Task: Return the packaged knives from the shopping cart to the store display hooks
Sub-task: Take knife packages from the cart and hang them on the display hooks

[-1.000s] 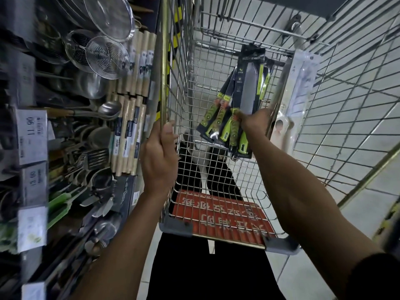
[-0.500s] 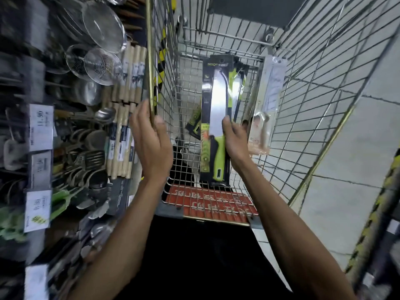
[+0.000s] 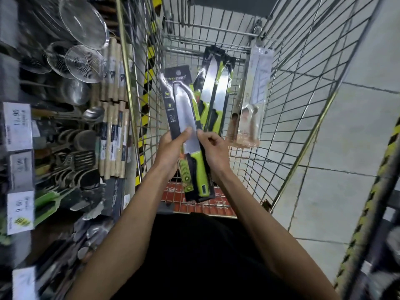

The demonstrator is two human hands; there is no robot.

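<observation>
Green-handled packaged knife [image 3: 184,109] pinched between left hand [image 3: 171,152] and right hand [image 3: 214,152], above cart [image 3: 292,105]. Pickup looks done; next: carry left of hands, thread hang-hole onto hook.

We see both hands on one packaged knife [image 3: 184,109], held above the shopping cart [image 3: 303,109]. left hand [image 3: 170,151] grips the card's left edge, thumb on the blade blister; right hand [image 3: 215,151] pinches the right edge. Card is tilted, green handle toward us. More packaged knives [image 3: 213,92] lean at the cart's far end, pale blister pack [image 3: 254,100] against its right wall. On our left: wire strainers [image 3: 85,63], price tags [image 3: 18,126]
</observation>
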